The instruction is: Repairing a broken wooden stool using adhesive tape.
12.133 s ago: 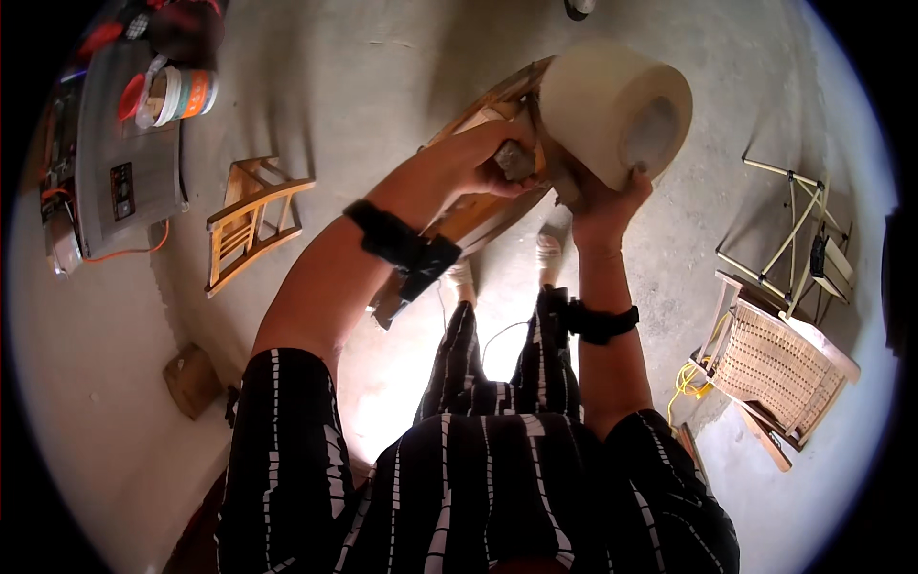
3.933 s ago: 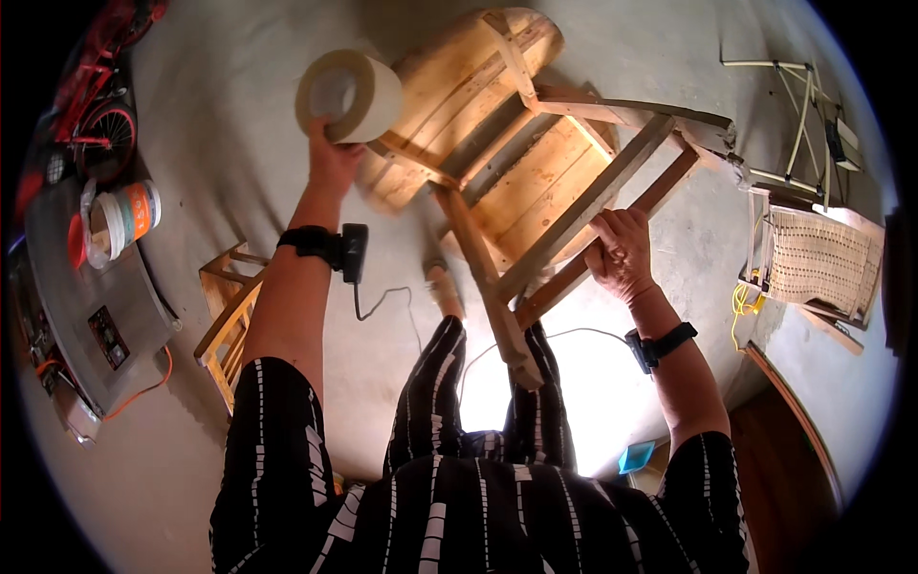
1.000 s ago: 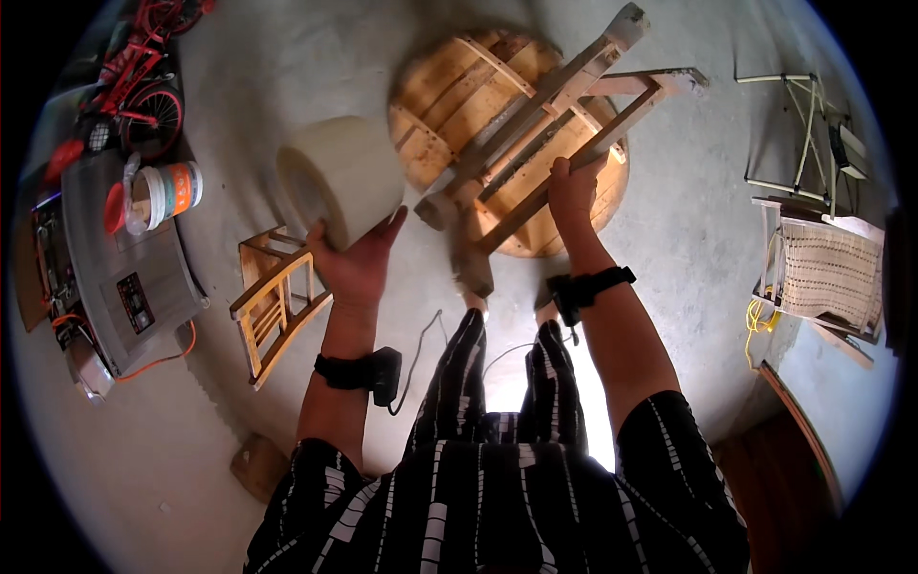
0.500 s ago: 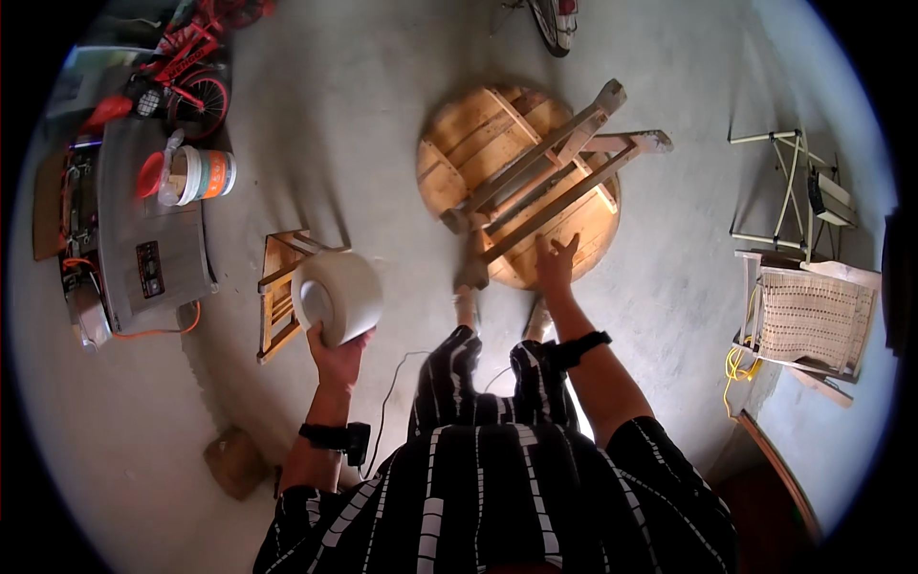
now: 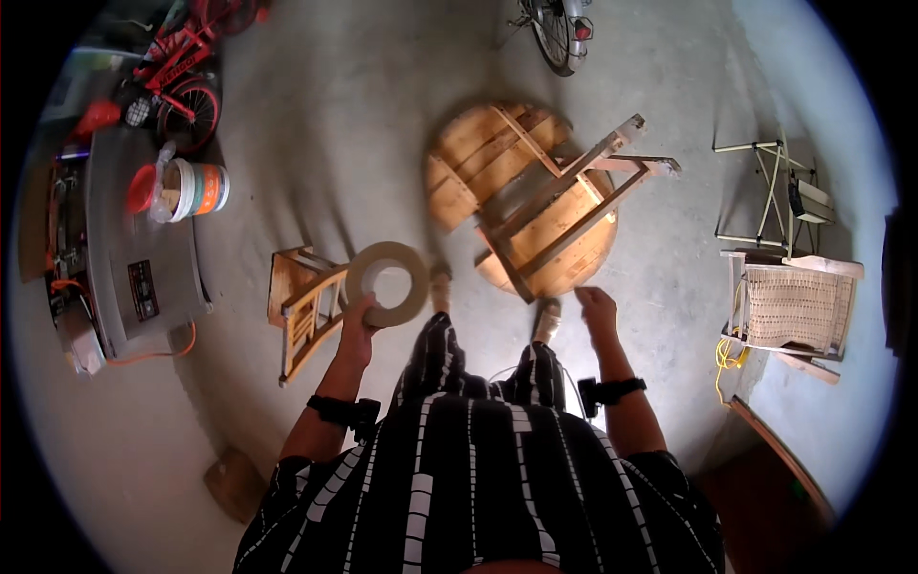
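Left hand (image 5: 358, 318) closed on lower rim of tape roll (image 5: 387, 283), held above floor, bore facing camera. Right hand (image 5: 597, 308) empty, fingers loosely extended, near overturned round wooden table (image 5: 469, 163), legs angled up-right

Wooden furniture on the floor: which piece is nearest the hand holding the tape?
The small wooden stool lying on its side beside the left hand, which grips the tape roll. The round table lies farther off.
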A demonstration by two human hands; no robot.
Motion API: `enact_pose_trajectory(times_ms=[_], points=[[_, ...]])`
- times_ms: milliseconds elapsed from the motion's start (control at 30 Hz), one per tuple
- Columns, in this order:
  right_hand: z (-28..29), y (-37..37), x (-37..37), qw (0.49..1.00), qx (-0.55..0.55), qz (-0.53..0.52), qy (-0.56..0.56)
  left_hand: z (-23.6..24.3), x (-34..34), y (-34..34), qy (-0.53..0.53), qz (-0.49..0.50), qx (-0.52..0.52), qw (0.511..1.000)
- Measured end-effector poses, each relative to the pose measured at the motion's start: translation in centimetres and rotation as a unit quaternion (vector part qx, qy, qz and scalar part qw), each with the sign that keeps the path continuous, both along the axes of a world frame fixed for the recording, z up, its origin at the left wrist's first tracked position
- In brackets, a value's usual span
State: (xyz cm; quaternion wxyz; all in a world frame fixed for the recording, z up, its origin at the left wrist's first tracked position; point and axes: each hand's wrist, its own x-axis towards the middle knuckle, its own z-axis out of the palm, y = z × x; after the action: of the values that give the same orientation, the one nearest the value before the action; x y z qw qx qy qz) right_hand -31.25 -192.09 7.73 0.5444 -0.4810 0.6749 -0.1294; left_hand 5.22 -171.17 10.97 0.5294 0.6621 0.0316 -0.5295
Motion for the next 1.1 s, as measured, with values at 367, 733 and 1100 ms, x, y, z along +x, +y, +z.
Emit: enact_pose_trajectory(times_ms=[367,733,1100], points=[[2.6,-1.8,8.0,0.992,-0.036,-0.071,-0.101,1.0,5.2,-2.4,0.029,-0.078,0.015,0.996],[-3.5,-5.8,13.7,0.942,0.23,-0.108,-0.22,3.6,2.2,4.7,-0.043,-0.053,0.112,0.991],[-5.0,-6.5,16.8,0.947,0.247,-0.024,-0.206,0.1,4.9,0.7,0.078,-0.101,0.052,0.99]])
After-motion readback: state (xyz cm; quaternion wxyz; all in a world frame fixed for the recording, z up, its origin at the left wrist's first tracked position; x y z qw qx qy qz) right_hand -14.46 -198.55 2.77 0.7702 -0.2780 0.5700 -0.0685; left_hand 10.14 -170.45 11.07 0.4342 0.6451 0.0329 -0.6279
